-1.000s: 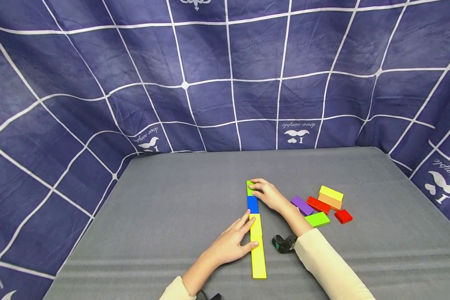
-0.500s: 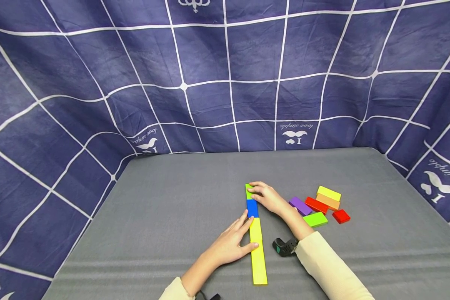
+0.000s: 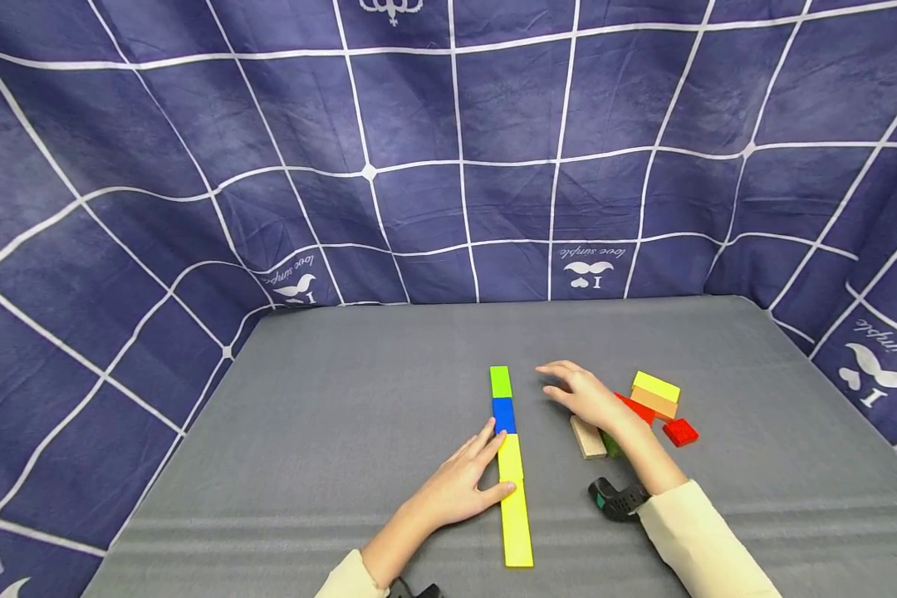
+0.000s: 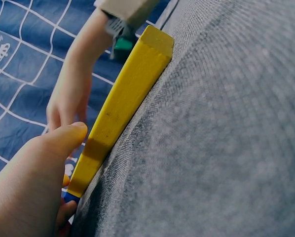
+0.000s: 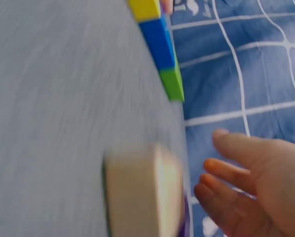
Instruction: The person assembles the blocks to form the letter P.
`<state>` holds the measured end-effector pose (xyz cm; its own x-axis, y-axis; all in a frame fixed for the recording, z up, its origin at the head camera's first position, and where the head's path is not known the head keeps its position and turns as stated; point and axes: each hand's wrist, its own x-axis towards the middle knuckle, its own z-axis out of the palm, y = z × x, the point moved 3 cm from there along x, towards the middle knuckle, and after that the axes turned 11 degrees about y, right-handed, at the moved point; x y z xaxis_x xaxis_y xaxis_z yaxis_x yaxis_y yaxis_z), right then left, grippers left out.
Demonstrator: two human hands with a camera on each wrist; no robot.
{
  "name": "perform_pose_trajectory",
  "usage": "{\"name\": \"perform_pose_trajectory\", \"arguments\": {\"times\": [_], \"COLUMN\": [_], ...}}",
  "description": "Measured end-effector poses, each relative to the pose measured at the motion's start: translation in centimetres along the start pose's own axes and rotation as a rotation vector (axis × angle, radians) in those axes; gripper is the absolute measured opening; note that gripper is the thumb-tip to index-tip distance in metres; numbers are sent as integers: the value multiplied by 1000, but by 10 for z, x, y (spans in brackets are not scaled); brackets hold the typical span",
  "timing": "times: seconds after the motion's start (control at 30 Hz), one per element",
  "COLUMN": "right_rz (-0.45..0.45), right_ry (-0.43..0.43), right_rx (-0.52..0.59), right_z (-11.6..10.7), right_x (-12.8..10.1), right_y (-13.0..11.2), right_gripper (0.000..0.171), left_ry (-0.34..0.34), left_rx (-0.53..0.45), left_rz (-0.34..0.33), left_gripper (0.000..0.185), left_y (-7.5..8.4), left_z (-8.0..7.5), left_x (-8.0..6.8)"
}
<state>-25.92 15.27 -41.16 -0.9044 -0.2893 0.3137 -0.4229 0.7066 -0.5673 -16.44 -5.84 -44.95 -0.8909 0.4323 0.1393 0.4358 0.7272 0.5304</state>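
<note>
Two hands over grey table (image 3: 344,432), head view: left hand (image 3: 459,486) flat, fingers straight, pressing yellow block (image 3: 514,498) in row with blue block (image 3: 503,414) and green block (image 3: 500,381). Right hand (image 3: 586,396) relaxed, holding nothing, hovering near loose pile (image 3: 654,403). Judged step: fetching next piece; next needs grasp, then butting against row end. Left wrist view: thumb (image 4: 63,140) on yellow block. Right wrist view: blurred; tan block (image 5: 142,190) unclear, pile mostly hidden.

block row (image 3: 510,465) left, loose blocks (image 3: 654,403) right
</note>
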Motion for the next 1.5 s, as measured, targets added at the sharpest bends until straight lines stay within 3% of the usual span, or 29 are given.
{"name": "perform_pose_trajectory", "arguments": {"times": [0.27, 0.57, 0.73, 0.97, 1.1, 1.33, 1.5], "right_rz": [-26, -134, -104, -120, -56, 108, 132], "right_ry": [5, 21, 14, -50, -61, 67, 104], "right_rx": [-138, -218, -207, -216, -189, -58, 4], "right_z": [-35, -36, -28, -10, 1, 30, 45], "right_x": [-35, -45, -31, 8, 31, 59, 70], "right_y": [22, 18, 18, 16, 14, 11, 5], "right_gripper": [30, 23, 23, 35, 36, 37, 34], "left_ry": [11, 21, 28, 33, 40, 33, 45], "left_rx": [-7, -10, -6, 22, 25, 28, 39], "left_rz": [-2, 6, 21, 43, 47, 54, 71], "left_gripper": [70, 69, 69, 70, 69, 68, 67], "left_y": [-2, -2, -1, -2, -1, 1, 2], "left_z": [-2, -3, -3, -2, -2, -1, -1], "left_x": [-2, -3, -3, -1, -1, -1, -1]}}
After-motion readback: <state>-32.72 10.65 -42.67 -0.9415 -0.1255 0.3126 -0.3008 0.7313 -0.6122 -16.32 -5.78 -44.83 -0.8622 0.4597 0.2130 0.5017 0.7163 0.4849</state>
